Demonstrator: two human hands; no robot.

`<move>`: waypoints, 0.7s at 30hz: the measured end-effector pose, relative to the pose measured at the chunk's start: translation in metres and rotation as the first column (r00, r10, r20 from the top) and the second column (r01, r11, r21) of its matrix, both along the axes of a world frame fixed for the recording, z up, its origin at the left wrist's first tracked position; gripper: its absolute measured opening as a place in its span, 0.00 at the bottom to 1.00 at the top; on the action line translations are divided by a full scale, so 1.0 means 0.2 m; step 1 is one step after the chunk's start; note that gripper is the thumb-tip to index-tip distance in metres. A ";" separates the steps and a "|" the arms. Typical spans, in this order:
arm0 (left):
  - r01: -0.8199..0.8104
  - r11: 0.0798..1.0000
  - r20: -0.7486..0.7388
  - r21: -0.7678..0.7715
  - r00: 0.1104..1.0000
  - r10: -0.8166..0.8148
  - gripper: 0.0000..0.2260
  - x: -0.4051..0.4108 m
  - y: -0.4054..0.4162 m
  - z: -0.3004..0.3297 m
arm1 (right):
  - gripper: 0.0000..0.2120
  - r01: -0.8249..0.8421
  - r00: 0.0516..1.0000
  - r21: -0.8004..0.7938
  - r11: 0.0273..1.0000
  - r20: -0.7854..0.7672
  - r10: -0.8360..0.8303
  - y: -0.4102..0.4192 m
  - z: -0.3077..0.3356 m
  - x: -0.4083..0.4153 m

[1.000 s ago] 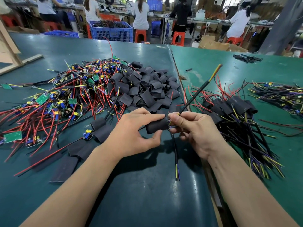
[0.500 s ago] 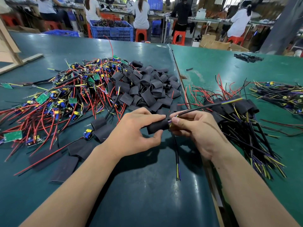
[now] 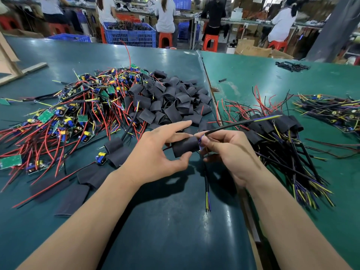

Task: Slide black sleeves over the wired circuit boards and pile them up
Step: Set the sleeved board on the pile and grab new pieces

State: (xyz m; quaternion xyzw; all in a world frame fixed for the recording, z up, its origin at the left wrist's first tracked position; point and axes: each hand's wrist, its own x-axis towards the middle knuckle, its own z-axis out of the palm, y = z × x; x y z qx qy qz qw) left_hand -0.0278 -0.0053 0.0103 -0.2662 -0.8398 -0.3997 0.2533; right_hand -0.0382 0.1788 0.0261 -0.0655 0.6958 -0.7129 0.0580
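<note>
Just nearside of the loose black sleeve heap (image 3: 171, 102), over the dark green table (image 3: 175, 221), the left hand (image 3: 155, 152) pinches a black sleeve (image 3: 186, 146) between thumb and middle fingers, index finger straight out. The right hand (image 3: 228, 151), fingers curled, pinches the black cable (image 3: 239, 123) at the sleeve's right end; a second cable (image 3: 206, 188) hangs below. Bare wired boards (image 3: 64, 117) lie left of the heap, the finished sleeved pile (image 3: 272, 125) to its right.

Board inside black sleeve (image 3: 185, 146) (hidden)
</note>
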 end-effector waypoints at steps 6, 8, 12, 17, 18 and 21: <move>0.019 0.998 -0.070 -0.067 0.997 -0.024 0.26 -0.01 0.00 0.00 | 0.05 -0.091 0.996 -0.009 0.996 0.018 0.091 0.02 0.02 0.01; 0.038 0.992 -0.084 -0.118 0.995 -0.048 0.25 -0.01 -0.01 0.00 | 0.07 -0.139 0.990 0.019 0.990 0.032 0.139 0.03 0.01 0.02; 0.033 0.987 -0.133 -0.159 0.990 -0.054 0.23 -0.01 -0.01 0.01 | 0.06 -0.166 0.986 0.123 0.979 0.022 0.164 0.01 0.02 0.06; -0.160 0.984 -0.329 -0.077 0.936 0.127 0.24 -0.03 -0.05 0.02 | 0.06 0.223 0.975 -0.130 0.966 0.014 -0.223 0.02 0.05 0.02; -0.178 0.983 -0.328 -0.049 0.932 0.153 0.22 -0.03 -0.06 0.02 | 0.07 0.340 0.940 -0.205 0.918 0.066 -0.334 0.04 0.06 0.01; -0.154 0.988 -0.287 -0.020 0.948 0.142 0.18 -0.03 -0.05 0.00 | 0.08 0.537 0.842 -0.463 0.705 0.347 -0.414 0.09 0.05 -0.03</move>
